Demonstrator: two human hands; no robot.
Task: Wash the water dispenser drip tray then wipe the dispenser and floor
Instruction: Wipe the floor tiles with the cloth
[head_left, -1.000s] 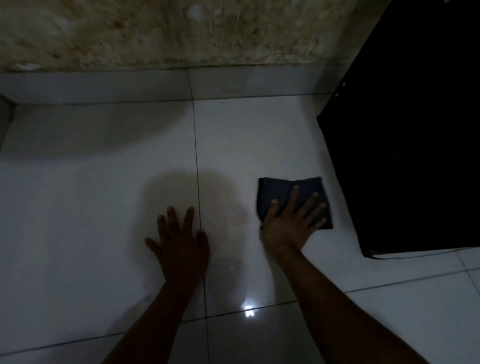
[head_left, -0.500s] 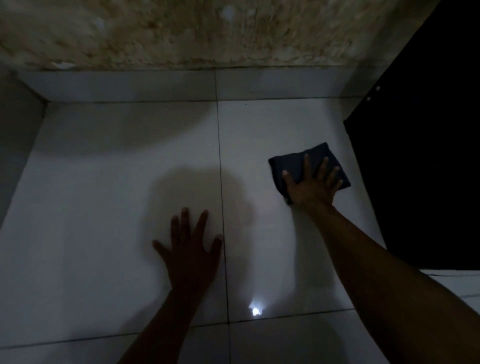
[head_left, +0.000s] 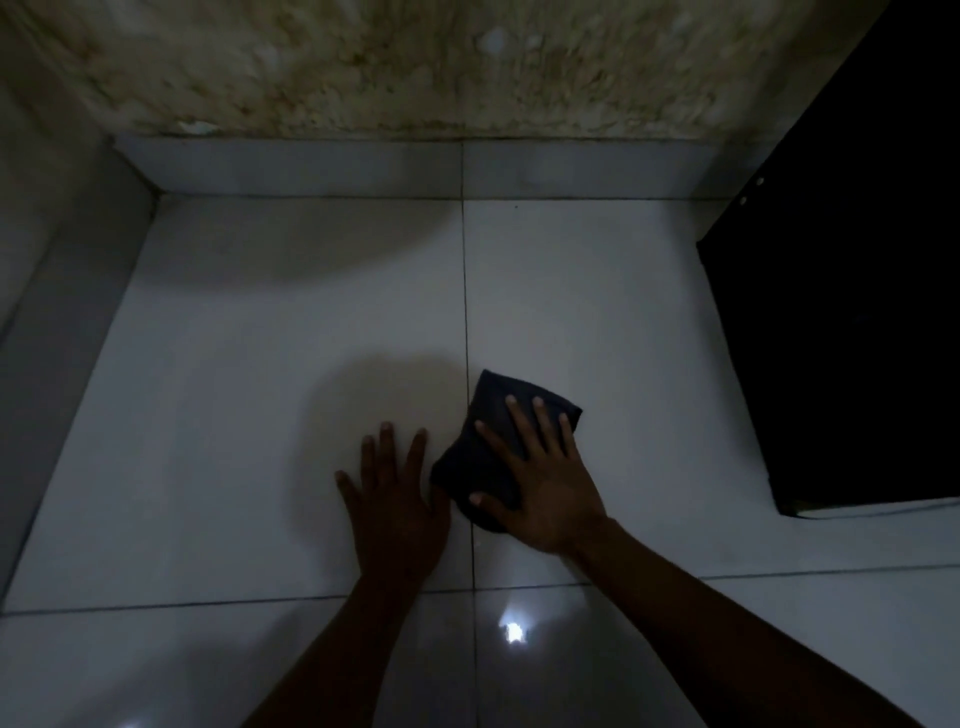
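The right hand (head_left: 543, 491), fingers straight, presses the dark cloth (head_left: 462, 467), seemingly touching the flat left hand (head_left: 397, 501).

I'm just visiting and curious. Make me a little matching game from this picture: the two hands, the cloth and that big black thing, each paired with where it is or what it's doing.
Things:
1. left hand
2. right hand
3. dark cloth
4. black unit

Descriptions:
A. stands at the right side of the floor
B. lies flat on the bare floor, fingers spread
C. presses down on the cloth with straight fingers
D. lies across a grout line, partly under a hand

Pairs: 1-B, 2-C, 3-D, 4-A.
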